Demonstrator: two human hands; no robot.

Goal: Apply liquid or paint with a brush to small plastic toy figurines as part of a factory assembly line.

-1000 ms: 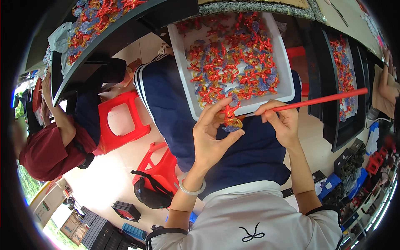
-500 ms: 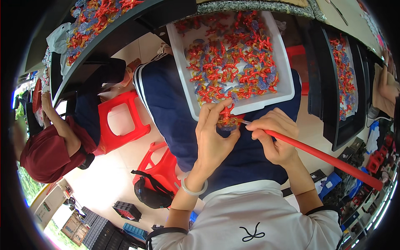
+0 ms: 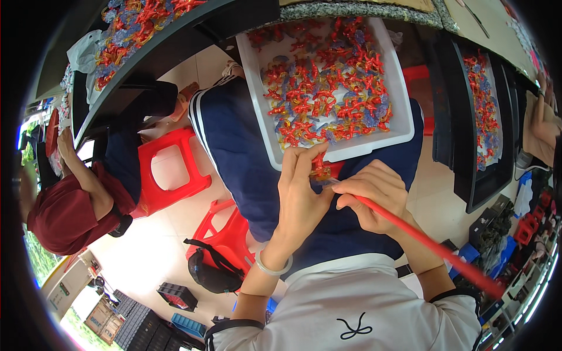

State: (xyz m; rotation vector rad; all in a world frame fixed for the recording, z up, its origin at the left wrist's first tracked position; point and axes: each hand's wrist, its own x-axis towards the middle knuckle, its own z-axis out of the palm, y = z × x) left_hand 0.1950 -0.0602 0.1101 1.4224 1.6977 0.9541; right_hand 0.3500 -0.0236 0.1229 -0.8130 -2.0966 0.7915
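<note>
Just in front of the tray's near edge, my left hand (image 3: pixel 300 196) pinches a small red, yellow and bluish plastic figure (image 3: pixel 319 168) between thumb and fingers. My right hand (image 3: pixel 377 193) grips a long red-handled tool (image 3: pixel 430 243) like a pen; its handle slants down to the right. The thin pale tip meets the figure's lower side, partly hidden by my fingers, so its exact kind does not show. Across my lap lies a white plastic tray (image 3: pixel 404 131) holding many similar red, yellow and blue figures (image 3: pixel 319 96).
More figures lie in a heap (image 3: pixel 134 35) at far left and in a black drawer (image 3: pixel 483 111) at right. Red stools (image 3: pixel 167 169) and a black bag (image 3: pixel 213 272) stand on the floor. A person in a dark red shirt (image 3: pixel 73 207) sits at left; another person's arm shows far right.
My right hand has moved slightly left and down, bringing the tool's tip lower on the figure. The red handle's far end has swung down and left. My left hand still holds the figure.
</note>
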